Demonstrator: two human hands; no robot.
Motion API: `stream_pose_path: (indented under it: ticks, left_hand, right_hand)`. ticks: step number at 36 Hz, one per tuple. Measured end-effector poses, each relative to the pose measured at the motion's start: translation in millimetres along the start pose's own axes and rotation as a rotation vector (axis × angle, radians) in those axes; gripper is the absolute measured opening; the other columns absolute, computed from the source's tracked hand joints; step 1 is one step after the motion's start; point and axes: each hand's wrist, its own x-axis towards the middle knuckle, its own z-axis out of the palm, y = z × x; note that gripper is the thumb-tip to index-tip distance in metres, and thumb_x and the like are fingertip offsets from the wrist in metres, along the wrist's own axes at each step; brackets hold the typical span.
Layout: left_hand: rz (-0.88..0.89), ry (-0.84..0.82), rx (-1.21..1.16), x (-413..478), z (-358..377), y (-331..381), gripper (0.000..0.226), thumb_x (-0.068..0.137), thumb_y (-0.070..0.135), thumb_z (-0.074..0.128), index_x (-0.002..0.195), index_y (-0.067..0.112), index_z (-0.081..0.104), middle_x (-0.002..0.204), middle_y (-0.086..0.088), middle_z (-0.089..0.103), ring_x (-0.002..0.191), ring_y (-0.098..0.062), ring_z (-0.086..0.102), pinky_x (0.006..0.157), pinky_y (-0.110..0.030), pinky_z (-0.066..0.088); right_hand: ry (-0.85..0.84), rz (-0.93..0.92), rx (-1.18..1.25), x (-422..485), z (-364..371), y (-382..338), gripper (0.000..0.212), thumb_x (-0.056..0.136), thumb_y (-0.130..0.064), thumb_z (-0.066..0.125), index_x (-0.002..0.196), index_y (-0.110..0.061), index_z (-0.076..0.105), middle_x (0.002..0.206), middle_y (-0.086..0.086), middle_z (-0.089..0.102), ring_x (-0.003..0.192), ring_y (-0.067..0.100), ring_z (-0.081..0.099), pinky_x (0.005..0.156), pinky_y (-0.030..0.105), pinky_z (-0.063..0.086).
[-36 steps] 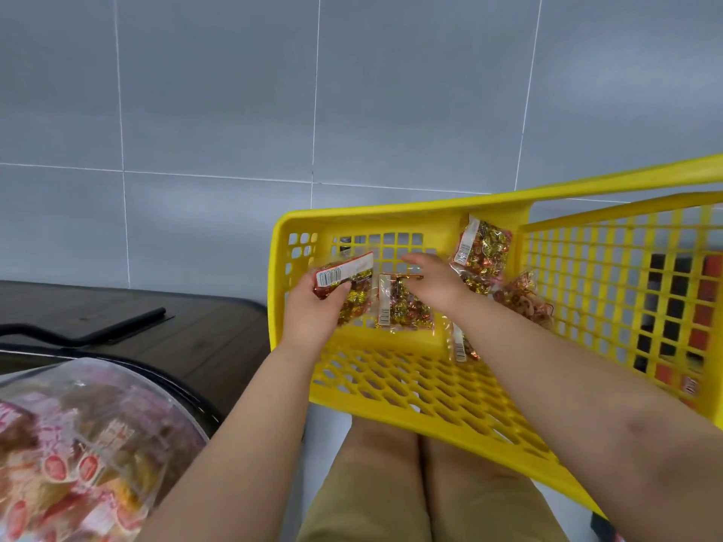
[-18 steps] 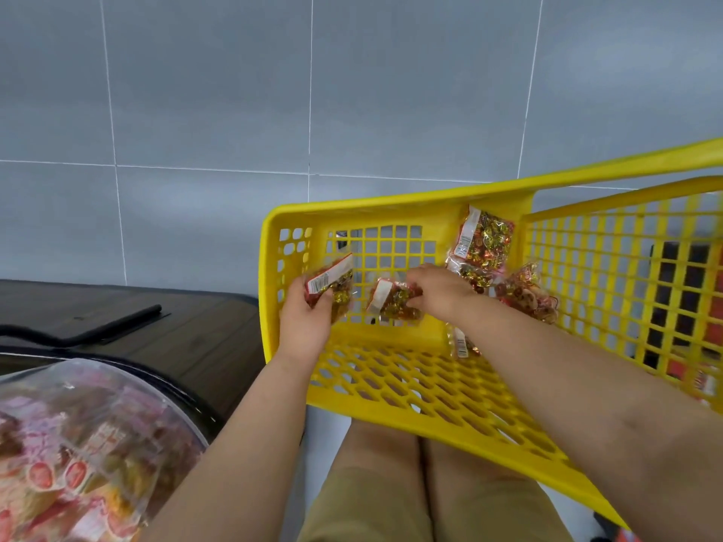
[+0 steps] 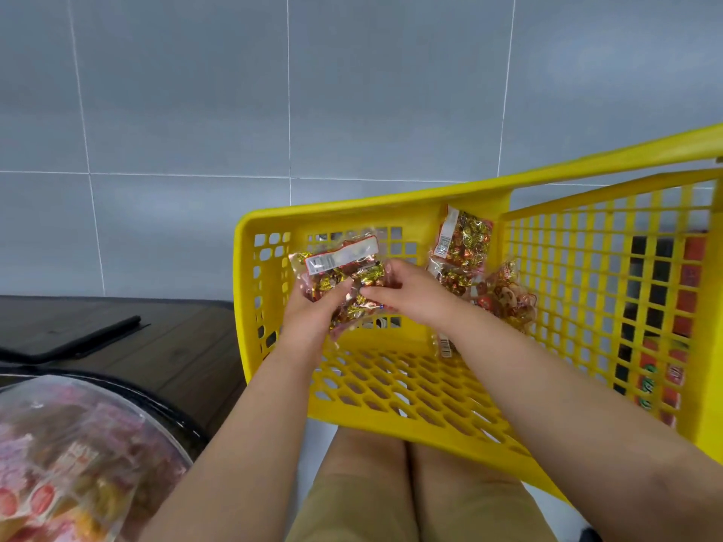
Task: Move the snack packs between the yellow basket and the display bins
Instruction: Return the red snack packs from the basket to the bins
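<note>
You've got the snack packs (image 3: 341, 267) up off the basket floor, held between both hands near the far-left corner inside the yellow basket (image 3: 352, 214). They're clear crinkly plastic bags stuffed with little gold and red foil-wrapped sweets, and they overlap so much I can't tell whether it's two or more. The top one has a white label strip with a barcode at its left end, but the print is too small to read. Your left hand (image 3: 309, 312) comes in from below with the thumb on the front and the fingers curled behind the plastic. Your right hand (image 3: 412, 293) reaches in from the right and pinches the packs, fingers bent around the edge. Both forearms stretch out over the mesh bottom. More of the same, the spare packs (image 3: 463, 240), lean against the far wall toward the right, each with a barcoded white strip that's also unreadable. The basket sits tilted over your knees, and a display bin (image 3: 148, 398) of pink and red packs is at lower left.
</note>
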Motion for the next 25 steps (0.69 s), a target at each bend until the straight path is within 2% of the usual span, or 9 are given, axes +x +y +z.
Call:
stream_pose_path:
  ticks: [2,3,5,7,10,13,17,21,25]
  left_hand:
    - [-0.025,0.025,0.004,1.0,-3.0,-2.5,0.03,0.078,0.029,0.079,0.098,0.042,0.059,0.1,0.012,0.069,0.089,-0.009,0.066,0.06,-0.031,0.054]
    - [-0.038,0.03,-0.002,1.0,-3.8,-2.7,0.031,0.078,0.028,0.078,0.1,0.041,0.06,0.101,0.01,0.07,0.091,-0.011,0.067,0.06,-0.031,0.055]
    - [-0.05,0.058,0.001,2.6,-6.2,-4.8,0.03,0.078,0.028,0.078,0.099,0.04,0.06,0.098,0.01,0.07,0.091,-0.012,0.067,0.059,-0.03,0.054]
    - [-0.051,0.087,0.013,3.5,-8.8,-7.5,0.028,0.077,0.03,0.079,0.096,0.038,0.059,0.096,0.01,0.07,0.09,-0.013,0.066,0.057,-0.029,0.053]
    - [-0.066,0.126,0.02,6.5,-11.7,-11.4,0.026,0.077,0.032,0.078,0.094,0.035,0.059,0.1,0.007,0.069,0.09,-0.015,0.066,0.059,-0.031,0.054]
    - [-0.073,0.156,0.014,9.9,-14.0,-13.8,0.023,0.077,0.031,0.079,0.091,0.033,0.061,0.099,0.006,0.071,0.087,-0.014,0.068,0.066,-0.033,0.055]
    - [-0.046,0.137,0.051,10.2,-15.4,-14.0,0.024,0.077,0.032,0.078,0.094,0.036,0.061,0.096,0.012,0.069,0.085,-0.007,0.065,0.071,-0.033,0.054]
    - [-0.026,0.104,0.095,8.6,-14.2,-11.6,0.024,0.078,0.029,0.078,0.094,0.034,0.06,0.094,0.012,0.068,0.085,-0.004,0.063,0.075,-0.035,0.054]
    - [-0.029,0.087,0.112,5.2,-13.6,-7.0,0.024,0.078,0.027,0.079,0.091,0.034,0.06,0.089,0.014,0.068,0.081,-0.004,0.064,0.058,-0.026,0.053]
  right_hand:
    - [0.087,-0.038,-0.055,3.8,-9.0,2.0,0.022,0.087,-0.045,0.062,0.095,-0.024,0.059,0.089,-0.012,0.058,0.08,0.003,0.055,0.065,0.014,0.042]
    - [0.191,-0.017,-0.022,8.1,-16.8,5.2,0.026,0.089,-0.042,0.059,0.103,-0.02,0.06,0.097,-0.01,0.057,0.087,0.005,0.055,0.071,0.013,0.042]
    - [0.495,0.064,-0.044,20.7,-36.9,15.7,0.034,0.093,-0.034,0.056,0.118,-0.011,0.058,0.116,0.0,0.054,0.106,0.015,0.052,0.087,0.021,0.04]
    - [0.69,0.213,-0.104,35.9,-60.8,31.3,0.038,0.09,-0.029,0.056,0.121,-0.006,0.058,0.122,0.012,0.056,0.115,0.027,0.051,0.093,0.033,0.042]
    - [0.652,0.486,-0.075,55.1,-86.2,47.2,0.06,0.082,-0.042,0.063,0.131,-0.011,0.05,0.131,0.014,0.053,0.123,0.032,0.047,0.101,0.04,0.041]
    - [0.6,0.6,-0.107,69.1,-96.1,52.0,0.08,0.076,-0.054,0.067,0.134,-0.007,0.04,0.136,0.014,0.047,0.125,0.031,0.046,0.099,0.037,0.043]
    - [0.563,0.59,-0.151,77.5,-95.3,50.7,0.088,0.078,-0.061,0.062,0.137,-0.002,0.035,0.137,0.013,0.047,0.126,0.029,0.046,0.103,0.035,0.04]
    - [0.756,0.434,-0.037,67.0,-80.8,52.3,0.099,0.068,-0.041,0.082,0.142,-0.01,0.024,0.14,0.013,0.043,0.13,0.03,0.042,0.105,0.037,0.039]
    - [0.746,0.271,0.078,52.4,-65.2,45.5,0.098,0.07,-0.025,0.084,0.143,-0.015,0.02,0.137,0.009,0.047,0.118,0.024,0.052,0.092,0.029,0.045]
